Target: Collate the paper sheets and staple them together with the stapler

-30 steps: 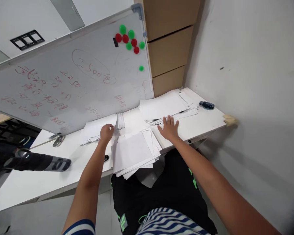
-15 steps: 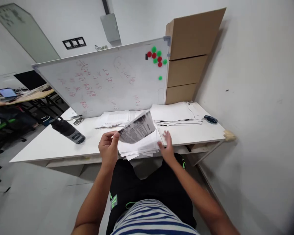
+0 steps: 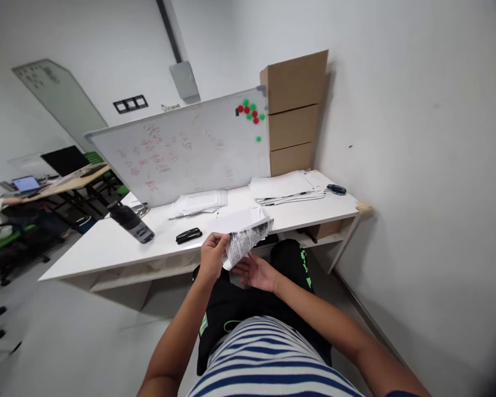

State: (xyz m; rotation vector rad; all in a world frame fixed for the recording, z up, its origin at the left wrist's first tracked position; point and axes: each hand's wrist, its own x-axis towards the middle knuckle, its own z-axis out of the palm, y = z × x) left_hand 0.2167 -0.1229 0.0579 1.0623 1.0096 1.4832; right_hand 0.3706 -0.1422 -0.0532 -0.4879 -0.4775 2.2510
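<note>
My left hand (image 3: 214,256) pinches the left edge of a printed sheet of paper (image 3: 248,240) between thumb and fingers. The sheet is tilted and slightly curved, with dense text and dark patches on it. My right hand (image 3: 258,273) is just below the sheet, palm turned up and fingers spread; whether its fingertips touch the paper I cannot tell. Behind the raised sheet, white papers (image 3: 231,220) lie at the desk's front edge, partly hidden. A black oblong object (image 3: 189,236), stapler-like, rests left of them.
On the white desk (image 3: 107,251) are a left paper stack (image 3: 200,203), a right paper stack (image 3: 279,186), a black bottle (image 3: 132,221) and a dark blue object (image 3: 336,189). A whiteboard (image 3: 182,160) and cardboard boxes (image 3: 293,88) stand behind. Another person's arm (image 3: 10,202) shows far left.
The sheet has come toward me and down, tilting more. My right hand has moved from the papers' right side to beneath it. The black oblong object has come into view, and the camera has shifted.
</note>
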